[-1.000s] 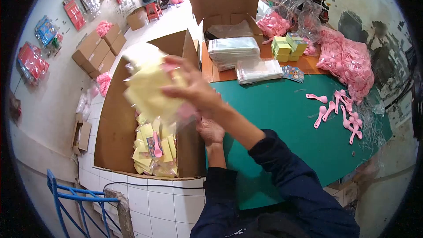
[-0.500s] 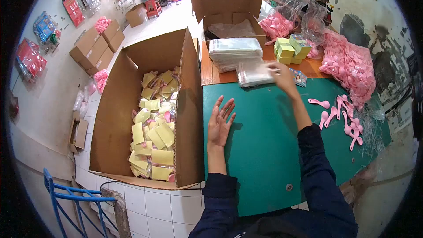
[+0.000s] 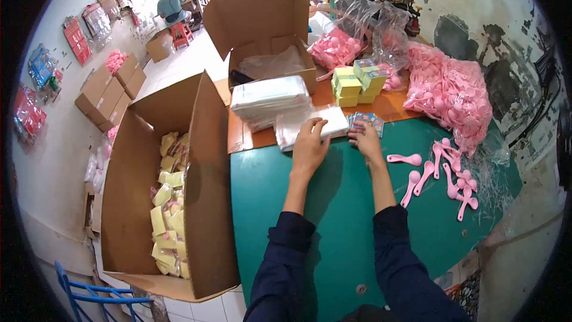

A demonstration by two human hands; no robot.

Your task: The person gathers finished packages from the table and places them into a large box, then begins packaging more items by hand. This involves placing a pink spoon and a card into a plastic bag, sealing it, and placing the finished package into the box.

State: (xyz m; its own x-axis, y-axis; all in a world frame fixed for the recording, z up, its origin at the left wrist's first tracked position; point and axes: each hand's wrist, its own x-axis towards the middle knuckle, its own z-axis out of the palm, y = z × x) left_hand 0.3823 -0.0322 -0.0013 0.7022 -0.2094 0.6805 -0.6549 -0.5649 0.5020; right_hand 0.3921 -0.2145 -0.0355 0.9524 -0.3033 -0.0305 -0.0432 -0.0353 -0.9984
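My left hand (image 3: pixel 311 149) rests at the front stack of clear plastic bags (image 3: pixel 330 120), its fingers bent over the bags' edge. Just right of it, my right hand (image 3: pixel 366 141) touches the small printed cards (image 3: pixel 374 121), fingers apart. Behind the left hand lies a thicker pile of plastic bags (image 3: pixel 271 95). Stacks of yellow-edged cards (image 3: pixel 348 86) stand behind the right hand. Several loose pink spoons (image 3: pixel 405 159) lie on the green table (image 3: pixel 280 188) to the right.
A tall carton (image 3: pixel 211 203) holding yellow packets (image 3: pixel 168 241) stands left of the table. An open box (image 3: pixel 268 30) sits at the back. Bagged pink spoons (image 3: pixel 453 86) fill the back right. A seated person (image 3: pixel 171 6) is far off at the upper left.
The view has shifted to the right. My left hand has moved forward from above the table to the bags. My right hand has gone from the bags to the printed cards.
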